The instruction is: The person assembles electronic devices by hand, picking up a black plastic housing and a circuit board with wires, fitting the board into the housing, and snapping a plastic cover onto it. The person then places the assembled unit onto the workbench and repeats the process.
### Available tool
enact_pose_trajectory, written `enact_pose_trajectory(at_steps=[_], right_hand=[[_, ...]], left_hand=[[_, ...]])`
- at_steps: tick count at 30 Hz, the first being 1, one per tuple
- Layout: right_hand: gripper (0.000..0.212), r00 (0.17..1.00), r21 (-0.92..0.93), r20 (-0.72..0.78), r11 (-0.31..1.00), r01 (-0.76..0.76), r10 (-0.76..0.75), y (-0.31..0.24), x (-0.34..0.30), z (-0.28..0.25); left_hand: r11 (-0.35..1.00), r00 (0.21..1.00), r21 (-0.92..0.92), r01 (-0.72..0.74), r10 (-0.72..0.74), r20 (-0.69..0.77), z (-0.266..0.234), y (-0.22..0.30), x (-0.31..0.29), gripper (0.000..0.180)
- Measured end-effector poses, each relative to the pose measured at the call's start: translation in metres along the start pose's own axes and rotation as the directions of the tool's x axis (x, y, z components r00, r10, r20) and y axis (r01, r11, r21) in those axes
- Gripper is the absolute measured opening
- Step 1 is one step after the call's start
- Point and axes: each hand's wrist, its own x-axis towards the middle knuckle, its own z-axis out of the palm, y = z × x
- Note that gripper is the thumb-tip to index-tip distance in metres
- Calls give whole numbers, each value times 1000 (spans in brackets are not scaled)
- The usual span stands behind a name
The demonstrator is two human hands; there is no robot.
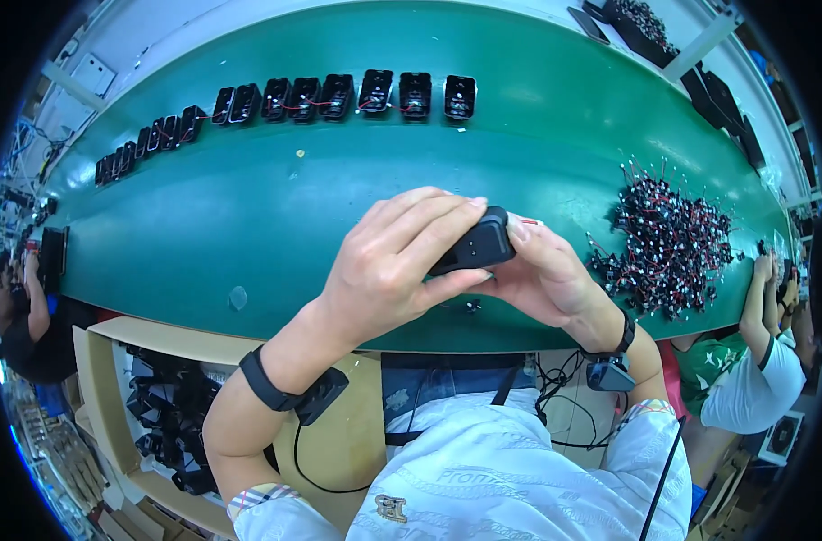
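Note:
Over the near edge of the green table, my left hand (397, 248) is closed around a small black plastic case (485, 240), its fingers across the top and thumb along the near side. My right hand (555, 270) grips the right end of the same case, the thumb pressed against it. A short piece of red wire (531, 222) shows by the right thumb. The far side of the case is hidden by my fingers. Just below my hands, a tiny dark part (472, 307) lies on the table.
Along the far side of the green table (249, 207) runs a row of black cases (336, 96), some with red wires. A heap of small black parts with red wires (668, 239) lies at right. A cardboard box (195, 332) of black pieces stands at near left. People sit at both sides.

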Motion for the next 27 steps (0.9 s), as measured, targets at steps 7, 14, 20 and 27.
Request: enact_pose_trajectory(at_steps=[7,14,20,27], right_hand=[[15,777,-745,541,-611,267,-320,-72,60,-15],[19,940,-709,207,-704,-48,-272,-177,119,-182],[18,918,-710,288,-704,13,-272,-149,137,-201],[31,881,-594,364,-804,-30,-302,-141,93,-150]], left_hand=[[964,975,161,210,-195,-106,-57,-13,-17,50],[545,618,296,784,-643,-452,-212,26,-134,16],[153,572,713,684,-719,-395,-257,46,-284,25],[272,535,718,641,-829,-164,-208,-29,-297,49]])
